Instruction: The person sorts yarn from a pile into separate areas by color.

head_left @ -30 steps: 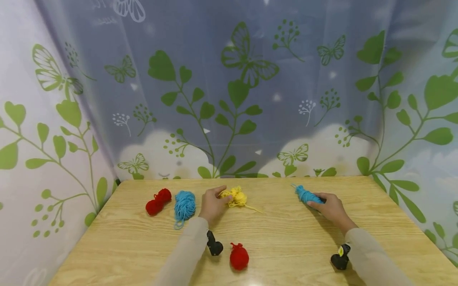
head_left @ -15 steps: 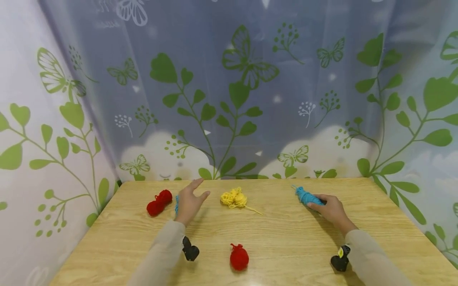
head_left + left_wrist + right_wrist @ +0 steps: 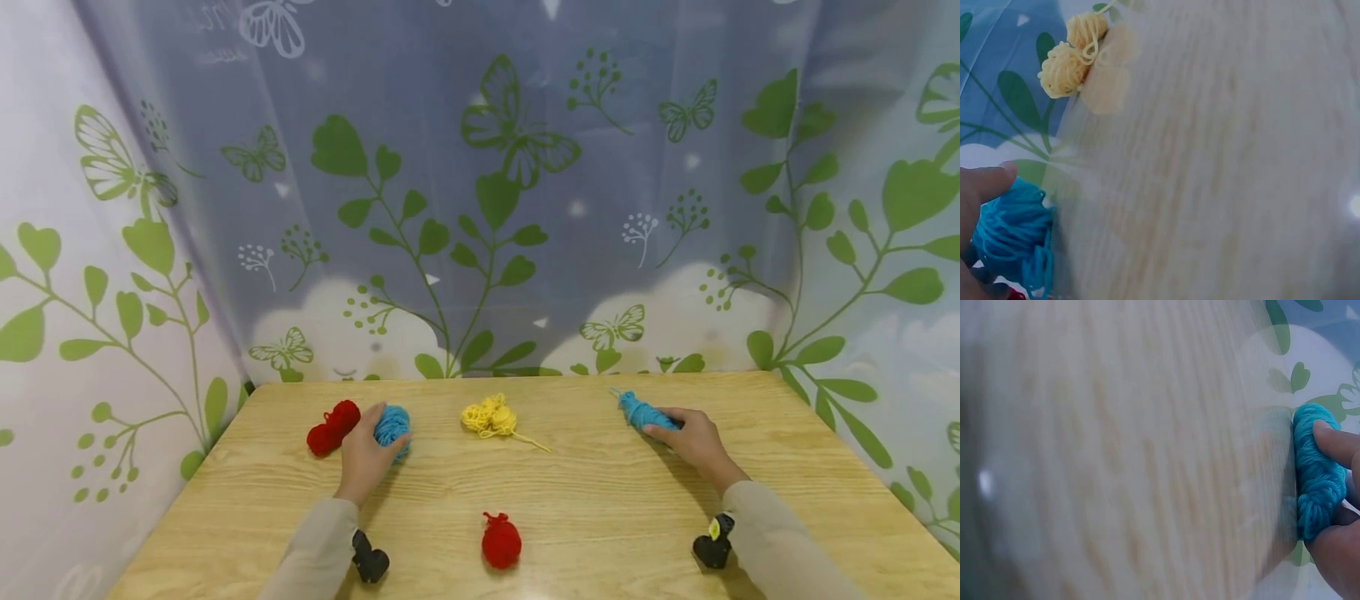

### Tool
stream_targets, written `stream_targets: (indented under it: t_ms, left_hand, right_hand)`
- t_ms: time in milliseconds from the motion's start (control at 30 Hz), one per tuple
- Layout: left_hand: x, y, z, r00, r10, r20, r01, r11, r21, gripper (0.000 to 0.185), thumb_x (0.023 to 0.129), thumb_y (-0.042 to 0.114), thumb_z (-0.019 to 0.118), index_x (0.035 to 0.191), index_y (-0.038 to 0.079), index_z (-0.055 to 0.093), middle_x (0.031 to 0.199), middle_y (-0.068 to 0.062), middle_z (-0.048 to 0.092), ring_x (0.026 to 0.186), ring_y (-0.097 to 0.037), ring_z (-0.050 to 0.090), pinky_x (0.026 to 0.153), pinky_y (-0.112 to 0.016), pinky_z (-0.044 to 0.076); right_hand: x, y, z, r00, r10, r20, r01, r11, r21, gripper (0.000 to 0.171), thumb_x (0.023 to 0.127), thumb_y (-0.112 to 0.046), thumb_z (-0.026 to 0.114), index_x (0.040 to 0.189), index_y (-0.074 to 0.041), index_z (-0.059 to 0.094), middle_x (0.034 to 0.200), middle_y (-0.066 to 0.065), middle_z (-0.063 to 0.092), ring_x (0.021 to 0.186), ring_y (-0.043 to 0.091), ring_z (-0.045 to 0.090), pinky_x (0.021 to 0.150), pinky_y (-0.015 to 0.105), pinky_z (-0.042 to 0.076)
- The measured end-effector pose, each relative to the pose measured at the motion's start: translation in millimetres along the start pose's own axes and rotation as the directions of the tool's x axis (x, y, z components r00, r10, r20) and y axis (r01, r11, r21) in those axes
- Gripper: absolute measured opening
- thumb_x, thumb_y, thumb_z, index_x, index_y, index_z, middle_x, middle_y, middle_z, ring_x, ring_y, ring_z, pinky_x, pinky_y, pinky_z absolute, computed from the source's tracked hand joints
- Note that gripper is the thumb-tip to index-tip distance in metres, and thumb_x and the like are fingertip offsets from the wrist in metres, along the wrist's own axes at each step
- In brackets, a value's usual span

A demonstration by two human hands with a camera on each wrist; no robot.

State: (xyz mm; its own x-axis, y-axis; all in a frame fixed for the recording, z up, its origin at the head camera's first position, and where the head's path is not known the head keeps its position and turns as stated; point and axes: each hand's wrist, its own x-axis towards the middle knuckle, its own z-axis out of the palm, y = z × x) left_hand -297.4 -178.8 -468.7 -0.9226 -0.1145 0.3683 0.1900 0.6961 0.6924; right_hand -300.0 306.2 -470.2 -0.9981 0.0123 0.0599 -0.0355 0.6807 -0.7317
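Note:
On the left side of the table, my left hand grips a loose blue yarn ball, thumb on its right side. In the left wrist view the thumb lies over the top of that blue yarn, with fingertips at its lower edge. Over to the right, my right hand holds one end of a long, tightly wound blue yarn skein. The right wrist view has the thumb and fingers on either side of this skein, which lies on the table.
Two-lobed red yarn lies just left of my left hand. A tangled yellow yarn bundle with a loose tail sits at the back middle, and a round red yarn ball near the front. A patterned curtain hangs behind the wooden table.
My left hand has let go of the yellow yarn and moved left, opening on the way, onto the blue yarn ball. The right hand stays on its blue skein.

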Motion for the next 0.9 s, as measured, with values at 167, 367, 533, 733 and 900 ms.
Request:
stream_targets:
  t_ms: [167,367,533,733,900]
  left_hand:
    - [-2.7,-8.7,3.0,0.999,-0.038,0.029,0.037,0.999,0.014,0.074,0.08,0.017,0.079,0.139,-0.009,0.043,0.139,-0.027,0.048,0.127,-0.043,0.045,0.104,-0.055,0.037]
    - [-2.7,-14.2,6.7,0.998,-0.061,0.02,0.061,0.998,-0.008,0.066,0.081,0.01,0.077,0.135,-0.011,0.046,0.132,-0.029,0.053,0.122,-0.044,0.049,0.102,-0.055,0.039]
    - [-1.0,-12.8,4.9,0.997,-0.083,0.004,0.083,0.997,0.002,0.057,0.081,0.005,0.074,0.132,-0.011,0.051,0.127,-0.029,0.056,0.117,-0.044,0.053,0.096,-0.055,0.044]
    - [-2.3,-13.9,2.8,0.993,-0.121,-0.014,0.121,0.993,0.001,0.051,0.082,0.004,0.071,0.129,-0.008,0.056,0.125,-0.026,0.059,0.104,-0.034,0.061,0.093,-0.053,0.048]
    - [-4.2,-11.9,0.6,0.991,-0.134,-0.028,0.134,0.991,-0.002,0.048,0.082,0.004,0.07,0.127,-0.007,0.058,0.12,-0.025,0.061,0.082,-0.021,0.055,0.089,-0.052,0.05]
  right_hand:
    - [-0.7,-0.5,0.5,1.0,-0.009,-0.004,0.009,1.0,0.007,0.062,0.093,-0.034,0.064,0.134,0.01,0.049,0.134,0.034,0.046,0.122,0.051,0.043,0.096,0.057,0.042]
    - [-1.0,-1.9,0.4,1.0,-0.001,0.001,0.001,1.0,0.012,0.062,0.093,-0.033,0.064,0.135,0.01,0.048,0.135,0.034,0.046,0.122,0.051,0.043,0.096,0.057,0.043]
    - [0.2,-3.1,-1.1,1.0,0.013,0.001,-0.013,1.0,0.015,0.064,0.093,-0.035,0.063,0.135,0.01,0.047,0.136,0.034,0.045,0.123,0.051,0.042,0.096,0.058,0.042]
    - [-2.2,-4.2,-0.2,1.0,0.005,-0.005,-0.005,1.0,0.014,0.06,0.093,-0.031,0.064,0.134,0.01,0.048,0.135,0.034,0.046,0.122,0.051,0.043,0.096,0.057,0.042]
    - [-3.8,-5.4,0.6,1.0,0.003,-0.005,-0.003,1.0,0.006,0.06,0.093,-0.03,0.064,0.134,0.011,0.048,0.135,0.034,0.046,0.122,0.051,0.043,0.096,0.057,0.042]
